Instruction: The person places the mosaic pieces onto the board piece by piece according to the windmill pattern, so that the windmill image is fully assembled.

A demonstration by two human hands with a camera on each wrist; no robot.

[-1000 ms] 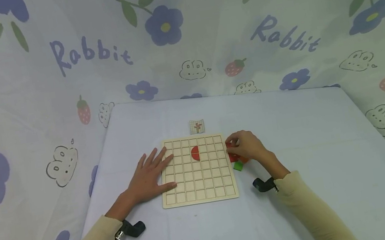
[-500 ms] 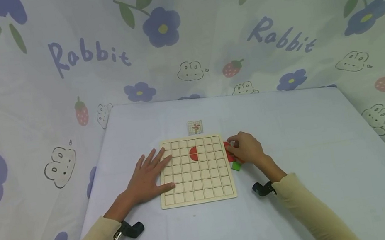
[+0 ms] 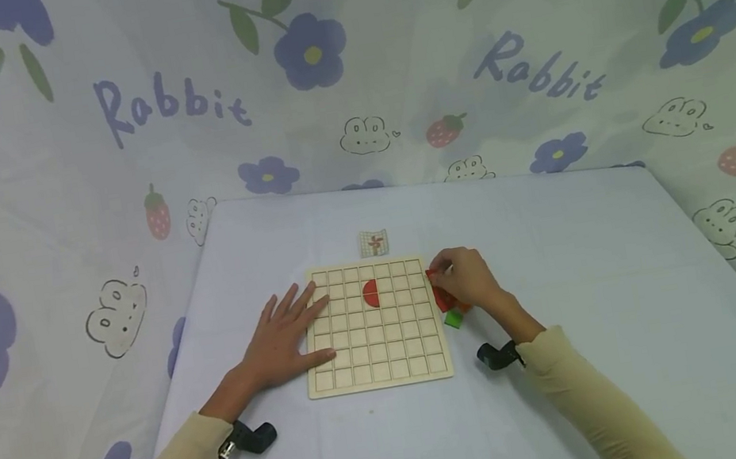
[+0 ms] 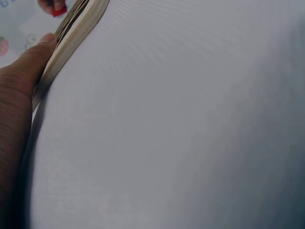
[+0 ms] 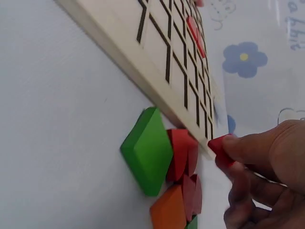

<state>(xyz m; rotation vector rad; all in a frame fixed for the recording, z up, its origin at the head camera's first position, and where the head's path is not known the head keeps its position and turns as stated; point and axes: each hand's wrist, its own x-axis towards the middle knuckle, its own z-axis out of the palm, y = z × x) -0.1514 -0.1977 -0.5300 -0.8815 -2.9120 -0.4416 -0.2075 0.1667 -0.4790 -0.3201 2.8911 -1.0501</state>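
Observation:
My left hand lies with spread fingers on the left edge of a wooden grid board. In the left wrist view, its thumb rests on the board's rim. Two red pieces form a half disc in the board's upper middle cells. Beside the board's right edge, my right hand pinches a small red block between thumb and finger, above the table. Below that hand lie more red blocks, a green block and an orange block, partly hidden in the head view.
A small card with a grid and a red pinwheel-like pattern lies just behind the board. The white table meets a printed cloth backdrop at its back and sides.
My right hand has worked over the red blocks and now lifts one between thumb and finger. The left hand stays on the board. The head view has shifted slightly.

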